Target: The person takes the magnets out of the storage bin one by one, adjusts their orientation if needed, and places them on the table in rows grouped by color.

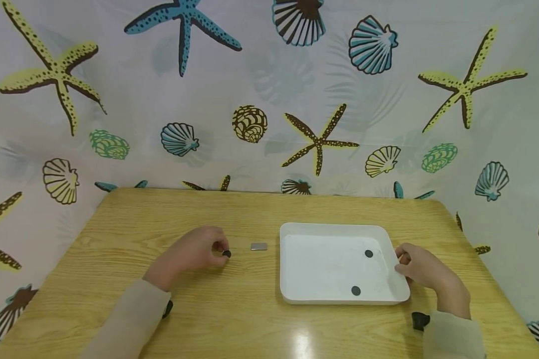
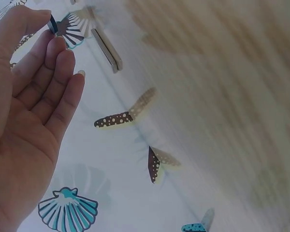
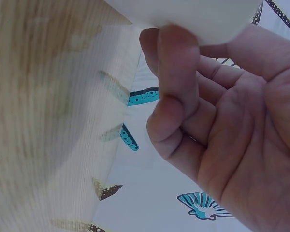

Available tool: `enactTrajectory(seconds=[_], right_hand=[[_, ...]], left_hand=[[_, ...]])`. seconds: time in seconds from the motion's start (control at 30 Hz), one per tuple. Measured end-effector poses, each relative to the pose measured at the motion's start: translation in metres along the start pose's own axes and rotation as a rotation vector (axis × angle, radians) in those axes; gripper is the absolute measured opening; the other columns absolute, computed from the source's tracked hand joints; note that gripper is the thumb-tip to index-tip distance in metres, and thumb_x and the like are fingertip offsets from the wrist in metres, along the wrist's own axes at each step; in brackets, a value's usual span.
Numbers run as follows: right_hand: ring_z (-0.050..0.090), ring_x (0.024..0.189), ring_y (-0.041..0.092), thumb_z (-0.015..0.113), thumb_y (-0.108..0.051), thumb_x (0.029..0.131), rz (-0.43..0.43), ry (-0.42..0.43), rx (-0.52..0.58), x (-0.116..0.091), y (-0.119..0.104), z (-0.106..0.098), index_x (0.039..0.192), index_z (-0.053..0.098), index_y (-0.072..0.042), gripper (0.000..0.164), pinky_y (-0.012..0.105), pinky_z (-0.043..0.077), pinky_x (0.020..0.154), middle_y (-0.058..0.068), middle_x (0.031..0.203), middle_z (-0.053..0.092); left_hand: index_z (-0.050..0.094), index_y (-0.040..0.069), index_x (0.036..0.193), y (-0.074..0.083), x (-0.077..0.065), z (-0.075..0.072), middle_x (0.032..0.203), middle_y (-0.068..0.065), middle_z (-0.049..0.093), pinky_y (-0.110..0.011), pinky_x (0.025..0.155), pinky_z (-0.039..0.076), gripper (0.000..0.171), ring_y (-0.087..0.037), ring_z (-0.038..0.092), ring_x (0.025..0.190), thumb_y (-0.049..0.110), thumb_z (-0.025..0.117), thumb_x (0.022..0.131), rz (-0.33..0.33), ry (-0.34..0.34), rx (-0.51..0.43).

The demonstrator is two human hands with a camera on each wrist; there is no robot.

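Between thumb and index fingertip, my left hand [image 1: 199, 248] pinches a small black disc [image 1: 226, 254] just over the table. The left wrist view shows the thin disc [image 2: 52, 24] edge-on, the other fingers half curled below it. To the right lies a small silver rectangular bar [image 1: 258, 246]. At the right side of the white tray [image 1: 323, 302], my right hand [image 1: 424, 268] holds the wall, thumb on the rim and fingers beneath. Inside the tray are two dark discs, one toward the back [image 1: 369, 254] and another nearer the front [image 1: 356, 290].
The wooden table [image 1: 215, 324] reaches back to a white cloth [image 1: 229, 89] printed with starfish and shells, which also hangs at both sides. A black wrist device [image 1: 419, 321] sits by the right sleeve [image 1: 453, 336].
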State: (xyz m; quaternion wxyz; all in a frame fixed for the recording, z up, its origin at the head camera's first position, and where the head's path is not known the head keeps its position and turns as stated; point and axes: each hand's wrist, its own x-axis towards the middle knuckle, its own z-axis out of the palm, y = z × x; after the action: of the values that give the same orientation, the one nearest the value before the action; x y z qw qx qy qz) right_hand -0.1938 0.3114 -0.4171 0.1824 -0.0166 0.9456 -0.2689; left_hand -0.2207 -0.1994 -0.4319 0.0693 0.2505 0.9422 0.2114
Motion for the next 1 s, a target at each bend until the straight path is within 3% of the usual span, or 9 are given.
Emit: enactTrajectory(seconds=[0.13,0.4,0.73,1.0], right_hand=[[0.064,0.079,0.019,0.059,-0.006,0.101,-0.009,-0.008,0.004,-0.001,0.0,-0.002,0.129,0.052,0.011,0.034,0.037,0.057,0.074,0.02,0.107,0.062],[0.063,0.078,0.019,0.059,-0.006,0.101,-0.006,-0.008,0.006,-0.001,-0.001,-0.003,0.129,0.051,0.011,0.034,0.037,0.057,0.074,0.02,0.106,0.062],[0.064,0.075,0.018,0.058,-0.005,0.101,-0.006,-0.018,0.006,-0.002,-0.001,-0.002,0.128,0.051,0.011,0.032,0.037,0.057,0.074,0.017,0.102,0.062],[0.064,0.077,0.018,0.059,-0.006,0.101,-0.001,-0.016,0.009,-0.001,-0.001,-0.001,0.129,0.051,0.012,0.034,0.036,0.058,0.073,0.018,0.103,0.061]], left_hand=[[0.074,0.013,0.094,-0.006,-0.006,0.0,0.089,0.003,0.068,-0.03,0.075,0.053,0.009,-0.008,0.056,0.079,0.017,0.079,0.087,-0.012,0.004,-0.014],[0.074,0.016,0.085,-0.019,-0.017,0.0,0.082,0.005,0.064,-0.027,0.069,0.048,0.005,-0.007,0.051,0.073,0.015,0.078,0.086,0.001,0.018,0.021],[0.075,0.016,0.082,-0.022,-0.025,0.0,0.079,0.006,0.063,-0.025,0.067,0.045,0.007,-0.008,0.048,0.07,0.012,0.078,0.086,-0.04,-0.048,-0.052],[0.078,0.013,0.086,-0.023,-0.026,0.0,0.083,0.005,0.067,-0.025,0.068,0.048,0.002,-0.007,0.051,0.071,0.013,0.08,0.086,-0.032,-0.046,-0.055]])
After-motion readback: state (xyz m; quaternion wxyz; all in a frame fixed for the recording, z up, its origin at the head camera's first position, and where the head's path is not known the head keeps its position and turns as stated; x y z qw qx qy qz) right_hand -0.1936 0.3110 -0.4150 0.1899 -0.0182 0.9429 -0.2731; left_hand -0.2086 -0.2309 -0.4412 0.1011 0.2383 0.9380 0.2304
